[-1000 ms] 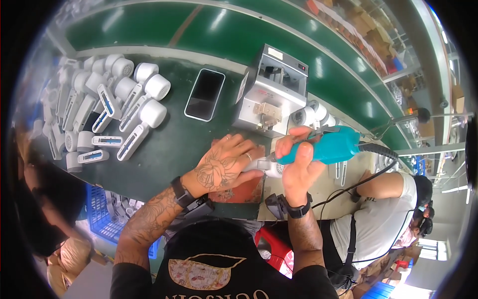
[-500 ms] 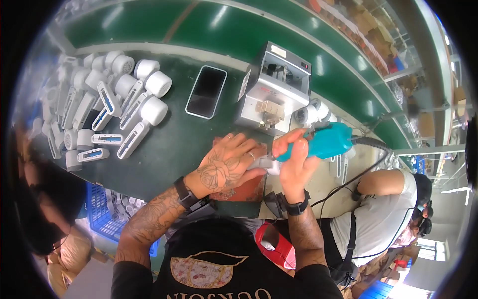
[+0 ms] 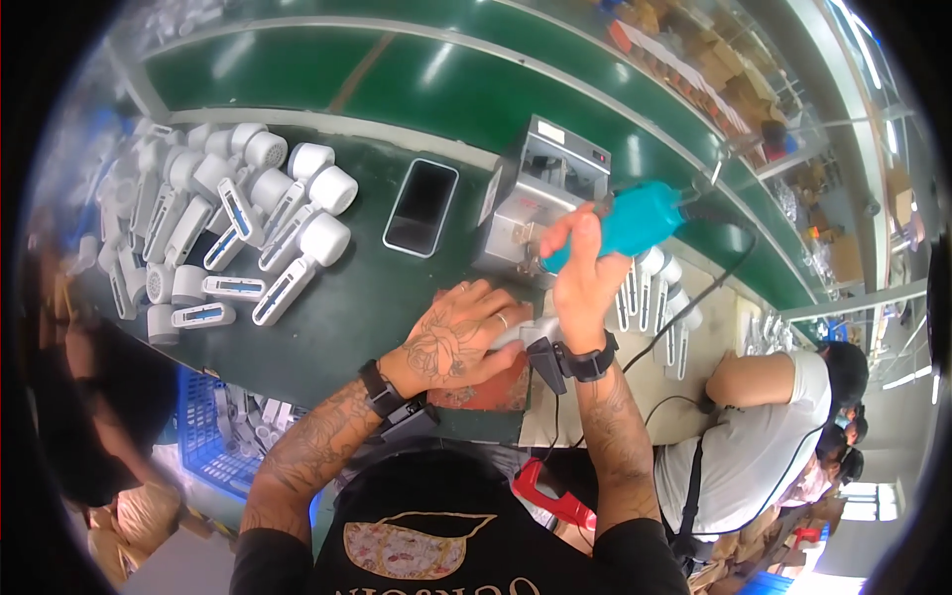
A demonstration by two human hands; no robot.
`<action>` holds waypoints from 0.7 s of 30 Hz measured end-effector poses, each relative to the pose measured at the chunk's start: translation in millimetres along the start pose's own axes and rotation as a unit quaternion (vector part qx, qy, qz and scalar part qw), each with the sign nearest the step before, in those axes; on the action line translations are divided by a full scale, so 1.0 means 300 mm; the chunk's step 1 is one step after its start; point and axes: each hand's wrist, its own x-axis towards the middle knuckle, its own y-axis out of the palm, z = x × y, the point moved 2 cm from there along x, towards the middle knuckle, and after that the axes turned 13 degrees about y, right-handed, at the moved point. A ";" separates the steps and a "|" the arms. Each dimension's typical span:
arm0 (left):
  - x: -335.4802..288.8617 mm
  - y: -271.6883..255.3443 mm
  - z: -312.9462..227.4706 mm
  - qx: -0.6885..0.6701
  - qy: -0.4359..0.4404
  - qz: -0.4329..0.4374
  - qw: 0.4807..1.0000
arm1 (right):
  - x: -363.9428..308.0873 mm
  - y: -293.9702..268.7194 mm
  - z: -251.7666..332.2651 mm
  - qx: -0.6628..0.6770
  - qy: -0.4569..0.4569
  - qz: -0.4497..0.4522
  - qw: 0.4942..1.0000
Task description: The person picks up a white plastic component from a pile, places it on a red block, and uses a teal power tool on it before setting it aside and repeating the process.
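My left hand lies over a red-brown pad, its fingers and thumb closed around a white plastic part, mostly hidden beneath them. In my right hand is a teal electric screwdriver, its rear end tilted up to the right. Its tip is masked by my fingers, close to the front of a grey metal box-shaped machine, perhaps a screw feeder. Whether the tip touches the machine I cannot tell.
Many white round-headed pieces with slotted handles are heaped on the left; more lie at right. A phone rests mid-table. Below left stands a blue crate. The screwdriver's black cable trails right, near a seated person.
My right hand has lifted the screwdriver up and away from the white part, toward the machine's front. My left hand keeps its hold on the pad.
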 end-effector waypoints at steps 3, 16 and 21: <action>-0.020 -0.004 -0.007 -0.003 -0.020 0.010 1.000 | -0.076 0.005 0.056 0.003 0.045 -0.009 0.999; 0.010 -0.009 -0.003 -0.025 -0.026 0.052 0.998 | -0.258 -0.108 0.061 0.058 0.072 0.000 0.996; 0.014 -0.009 0.005 -0.019 -0.026 0.060 0.998 | -0.254 -0.108 0.028 0.072 0.078 0.011 0.994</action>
